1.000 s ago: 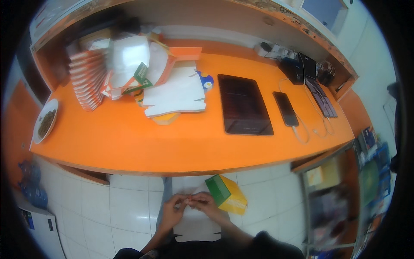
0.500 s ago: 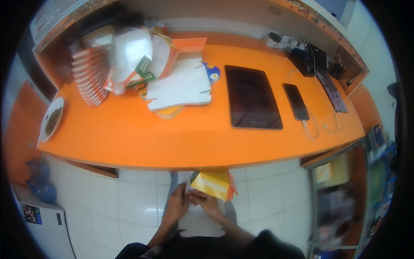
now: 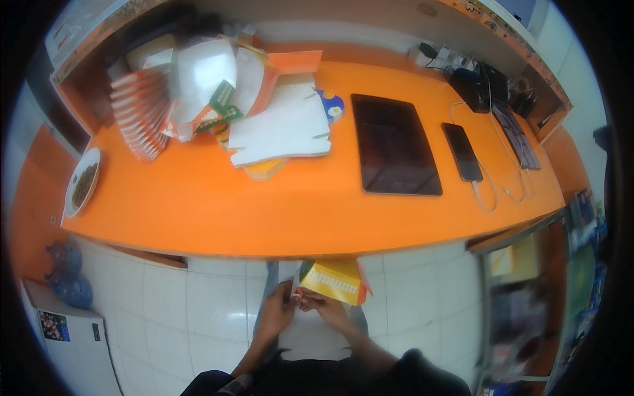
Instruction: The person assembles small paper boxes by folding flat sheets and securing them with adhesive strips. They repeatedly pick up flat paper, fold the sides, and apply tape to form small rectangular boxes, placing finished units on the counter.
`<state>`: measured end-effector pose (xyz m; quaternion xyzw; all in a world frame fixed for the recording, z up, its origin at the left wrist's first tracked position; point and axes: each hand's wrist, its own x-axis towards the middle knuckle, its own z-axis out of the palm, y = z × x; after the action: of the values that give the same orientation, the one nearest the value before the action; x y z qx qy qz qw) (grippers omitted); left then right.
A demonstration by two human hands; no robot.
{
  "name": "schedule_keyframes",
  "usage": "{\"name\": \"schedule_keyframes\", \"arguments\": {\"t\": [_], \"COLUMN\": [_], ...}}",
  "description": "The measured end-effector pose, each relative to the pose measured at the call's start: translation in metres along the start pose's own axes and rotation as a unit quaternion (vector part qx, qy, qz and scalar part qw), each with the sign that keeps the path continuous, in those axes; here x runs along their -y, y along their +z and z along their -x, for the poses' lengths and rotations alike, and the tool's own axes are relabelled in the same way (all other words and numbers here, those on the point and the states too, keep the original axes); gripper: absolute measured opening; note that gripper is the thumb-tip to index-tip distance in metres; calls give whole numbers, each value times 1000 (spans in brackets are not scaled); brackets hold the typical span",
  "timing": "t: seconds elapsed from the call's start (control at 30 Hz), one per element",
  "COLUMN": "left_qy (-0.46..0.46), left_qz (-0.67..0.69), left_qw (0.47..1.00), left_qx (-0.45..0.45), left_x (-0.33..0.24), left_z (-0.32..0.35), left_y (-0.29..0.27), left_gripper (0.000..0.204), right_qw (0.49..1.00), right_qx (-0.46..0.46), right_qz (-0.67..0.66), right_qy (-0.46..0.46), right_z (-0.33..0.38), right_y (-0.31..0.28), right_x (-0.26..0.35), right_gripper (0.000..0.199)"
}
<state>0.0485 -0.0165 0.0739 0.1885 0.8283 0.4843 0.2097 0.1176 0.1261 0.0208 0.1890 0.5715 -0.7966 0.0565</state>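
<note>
Below the front edge of the orange counter point(image 3: 218, 218), both my hands meet on a small yellow and orange carton point(image 3: 331, 280) with a green flap. My left hand point(image 3: 277, 309) pinches its lower left corner. My right hand point(image 3: 327, 310) grips it from beneath, fingers closed against the carton's underside. A white flat sheet point(image 3: 310, 333) lies on my lap under the hands.
On the counter lie a stack of flat white carton blanks point(image 3: 281, 129), a fanned row of orange-striped folded cartons point(image 3: 142, 115), a black tablet point(image 3: 394, 145), a phone point(image 3: 461, 152) on a cable, and a plate of food point(image 3: 82, 181). White tiled floor is below.
The carton has been turned from a green-sided upright position to lie flatter, its yellow face up, and lifted closer to the counter edge. My hands stayed together on it.
</note>
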Motion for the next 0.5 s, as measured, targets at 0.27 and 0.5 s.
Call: {"name": "schedule_keyframes", "arguments": {"t": [0.27,0.5], "left_qy": [-2,-46], "left_qz": [53,-12], "left_qw": [998,999], "left_qx": [25,-2], "left_x": [7,-1], "left_z": [3,1], "left_y": [-7,1], "left_gripper": [26,23], "right_qw": [998,999], "right_qx": [-5,13], "right_qz": [-9,-27], "right_qy": [63,37], "right_z": [4,2], "right_y": [1,-2], "right_x": [1,7], "right_gripper": [25,21]}}
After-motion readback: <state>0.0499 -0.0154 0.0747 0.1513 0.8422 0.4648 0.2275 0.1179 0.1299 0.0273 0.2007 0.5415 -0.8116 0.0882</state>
